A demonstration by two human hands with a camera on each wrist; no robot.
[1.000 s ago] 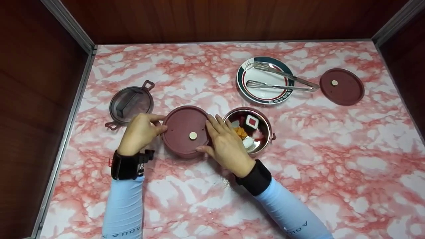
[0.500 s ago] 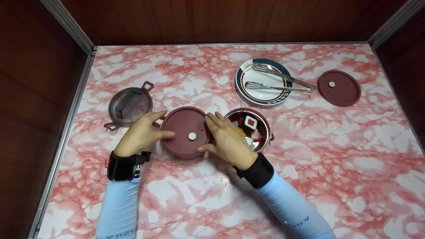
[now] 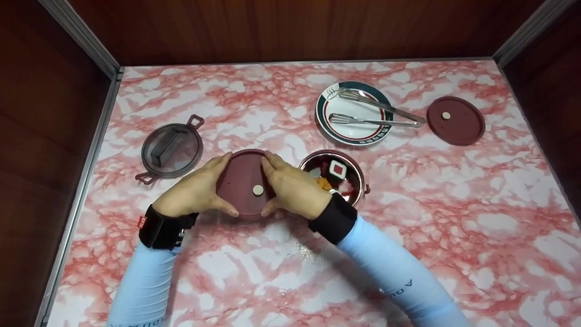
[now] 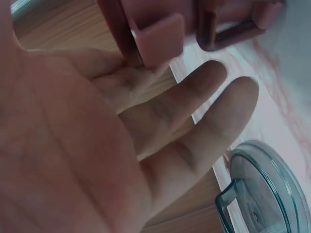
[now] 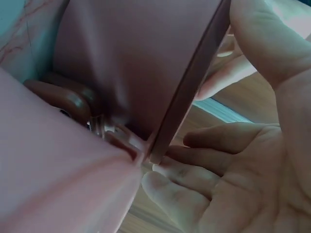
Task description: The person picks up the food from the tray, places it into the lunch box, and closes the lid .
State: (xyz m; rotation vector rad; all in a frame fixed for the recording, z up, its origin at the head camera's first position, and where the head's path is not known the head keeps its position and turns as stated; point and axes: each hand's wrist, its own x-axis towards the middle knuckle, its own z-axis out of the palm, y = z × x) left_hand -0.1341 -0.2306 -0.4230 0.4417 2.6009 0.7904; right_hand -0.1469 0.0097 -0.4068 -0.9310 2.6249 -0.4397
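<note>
A round maroon lid (image 3: 243, 175) with a cream knob sits on a maroon pot (image 5: 121, 48). My left hand (image 3: 193, 190) lies along the lid's left side, thumb at the front edge. In the left wrist view its fingers are extended, one fingertip at a pink side tab (image 4: 163, 39). My right hand (image 3: 295, 184) rests on the lid's right side; its thumb and fingertips touch the lid's edge (image 5: 194, 73). Right of it stands a second, uncovered pot (image 3: 361, 177) with shiny inner walls. It holds a sushi-like white square (image 3: 337, 169), an orange piece (image 3: 324, 183) and other bits, partly hidden by my right hand.
At left lies a see-through lid (image 3: 171, 147) with a dark grip and two pink loop handles. Metal tongs (image 3: 381, 106) lie across a white plate with a green rim (image 3: 321, 113) at the back. Another maroon lid (image 3: 458, 125) lies farther right. Dark wood panels (image 3: 295, 32) enclose the table.
My left hand's thumb has shifted from the lid's left rim to its front edge, and its fingers have spread along the rim. My right hand has slid slightly left, farther over the lid.
</note>
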